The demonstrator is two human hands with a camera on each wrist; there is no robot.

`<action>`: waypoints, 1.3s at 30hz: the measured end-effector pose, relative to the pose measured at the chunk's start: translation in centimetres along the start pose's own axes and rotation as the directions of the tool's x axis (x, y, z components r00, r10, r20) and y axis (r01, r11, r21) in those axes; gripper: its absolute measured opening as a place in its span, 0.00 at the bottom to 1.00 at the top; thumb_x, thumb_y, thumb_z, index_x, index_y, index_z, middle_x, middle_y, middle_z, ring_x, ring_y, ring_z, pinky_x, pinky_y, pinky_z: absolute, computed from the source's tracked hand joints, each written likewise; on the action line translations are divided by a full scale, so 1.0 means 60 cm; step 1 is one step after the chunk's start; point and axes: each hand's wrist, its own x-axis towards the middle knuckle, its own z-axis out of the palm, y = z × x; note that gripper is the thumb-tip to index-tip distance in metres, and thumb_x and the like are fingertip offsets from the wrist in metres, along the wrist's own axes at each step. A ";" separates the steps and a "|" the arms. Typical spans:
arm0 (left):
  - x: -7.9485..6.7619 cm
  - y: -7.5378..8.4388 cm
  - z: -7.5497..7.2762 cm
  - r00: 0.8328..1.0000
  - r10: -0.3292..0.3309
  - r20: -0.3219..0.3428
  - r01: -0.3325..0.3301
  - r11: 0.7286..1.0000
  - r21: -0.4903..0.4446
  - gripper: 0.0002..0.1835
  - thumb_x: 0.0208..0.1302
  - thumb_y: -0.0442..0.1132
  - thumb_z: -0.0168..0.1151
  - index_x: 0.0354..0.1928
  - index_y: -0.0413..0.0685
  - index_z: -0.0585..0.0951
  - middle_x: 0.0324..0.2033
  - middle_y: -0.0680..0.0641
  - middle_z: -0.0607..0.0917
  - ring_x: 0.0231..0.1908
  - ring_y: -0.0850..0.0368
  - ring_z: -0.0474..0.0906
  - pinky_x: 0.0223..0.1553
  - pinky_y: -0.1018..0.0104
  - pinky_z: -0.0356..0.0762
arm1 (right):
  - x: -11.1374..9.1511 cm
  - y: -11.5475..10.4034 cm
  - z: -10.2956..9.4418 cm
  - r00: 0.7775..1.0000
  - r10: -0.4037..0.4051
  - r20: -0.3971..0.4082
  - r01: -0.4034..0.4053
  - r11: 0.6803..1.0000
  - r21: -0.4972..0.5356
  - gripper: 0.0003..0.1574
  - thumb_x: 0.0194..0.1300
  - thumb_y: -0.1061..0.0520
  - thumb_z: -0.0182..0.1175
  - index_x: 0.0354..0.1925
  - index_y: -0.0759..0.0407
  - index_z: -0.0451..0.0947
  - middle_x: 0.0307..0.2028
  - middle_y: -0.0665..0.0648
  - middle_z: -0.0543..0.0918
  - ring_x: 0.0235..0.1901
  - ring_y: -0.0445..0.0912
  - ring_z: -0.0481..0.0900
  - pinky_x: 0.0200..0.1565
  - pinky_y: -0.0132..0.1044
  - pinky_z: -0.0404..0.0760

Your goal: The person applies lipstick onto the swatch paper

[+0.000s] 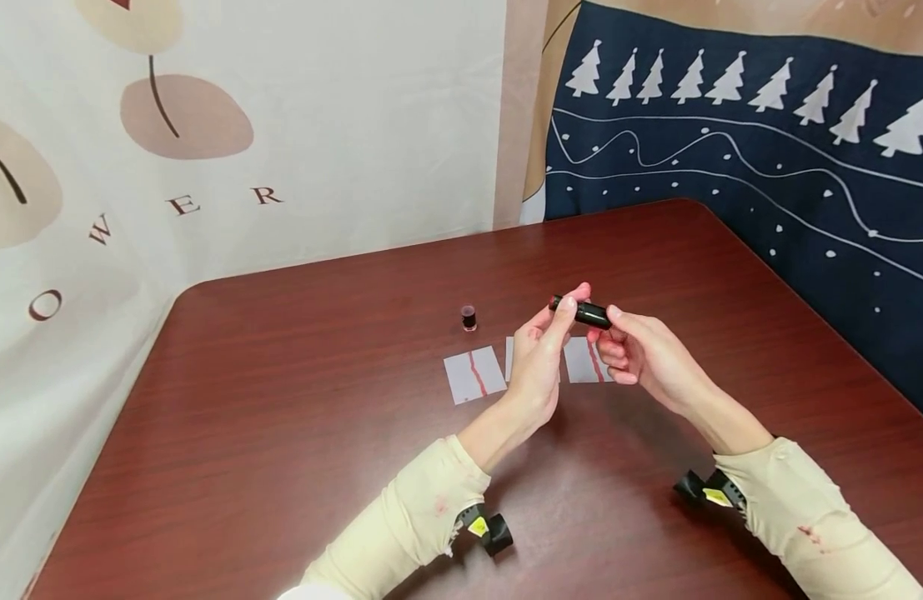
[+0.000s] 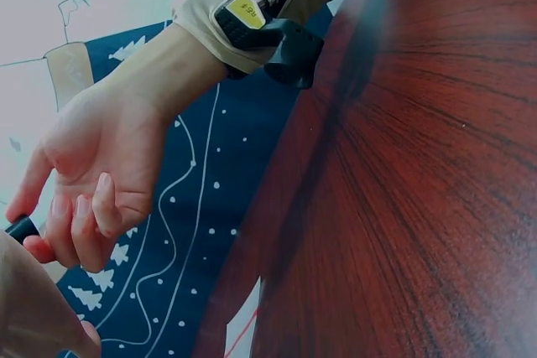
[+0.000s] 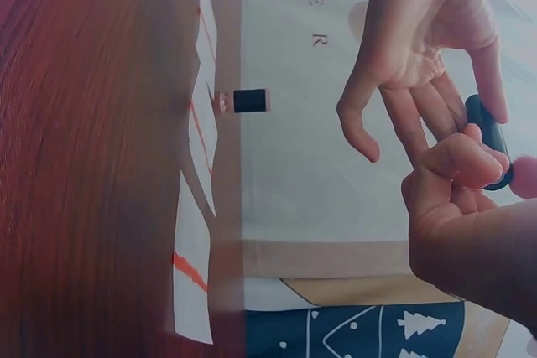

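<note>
Above the papers, both hands hold a short glossy black tube [image 1: 592,314] with a reddish left end, lying nearly level. The left hand [image 1: 538,354] pinches its left part between thumb and fingers. At the other end, the right hand [image 1: 652,354] grips it with thumb and index finger, the remaining fingers curled beneath. The right wrist view shows the black tube [image 3: 489,142] between the left hand [image 3: 419,48] and the right hand [image 3: 461,232]. Below lie white paper pieces: a left paper [image 1: 461,387] and a right paper [image 1: 579,367], each with a wavy red line, plus one partly hidden by the left hand.
A small dark bottle-like container [image 1: 469,318] with a clear, pinkish lower part stands behind the left paper. Everything rests on a reddish-brown wooden table [image 1: 281,417]. A white printed curtain [image 1: 356,125] and a navy tree-patterned cloth [image 1: 731,167] hang behind and to the right.
</note>
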 end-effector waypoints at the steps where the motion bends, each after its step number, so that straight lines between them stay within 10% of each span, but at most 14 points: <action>1: 0.000 0.000 0.000 1.000 -0.002 -0.002 0.002 1.000 0.002 0.17 0.67 0.40 0.55 0.52 0.36 0.79 0.49 0.45 0.81 0.55 0.57 0.72 0.57 0.56 0.60 | 0.001 -0.001 -0.001 1.000 0.004 0.009 -0.004 1.000 0.004 0.26 0.75 0.47 0.38 0.33 0.62 0.75 0.21 0.52 0.66 0.19 0.43 0.57 0.18 0.35 0.52; 15: -0.004 -0.001 0.006 1.000 0.002 0.008 -0.002 1.000 -0.011 0.16 0.67 0.38 0.55 0.52 0.35 0.79 0.49 0.44 0.81 0.55 0.56 0.72 0.59 0.55 0.55 | -0.004 0.005 -0.007 0.996 -0.079 0.040 0.081 0.995 -0.065 0.22 0.75 0.53 0.40 0.31 0.66 0.73 0.19 0.54 0.65 0.17 0.46 0.55 0.19 0.39 0.48; 39: -0.007 -0.017 0.008 0.999 -0.047 -0.002 0.047 0.999 -0.009 0.18 0.68 0.41 0.54 0.54 0.38 0.78 0.51 0.47 0.80 0.56 0.56 0.71 0.58 0.46 0.52 | -0.002 0.005 -0.025 0.995 0.093 0.030 -0.090 0.992 -0.093 0.32 0.73 0.40 0.37 0.31 0.65 0.72 0.21 0.53 0.67 0.16 0.43 0.55 0.19 0.35 0.49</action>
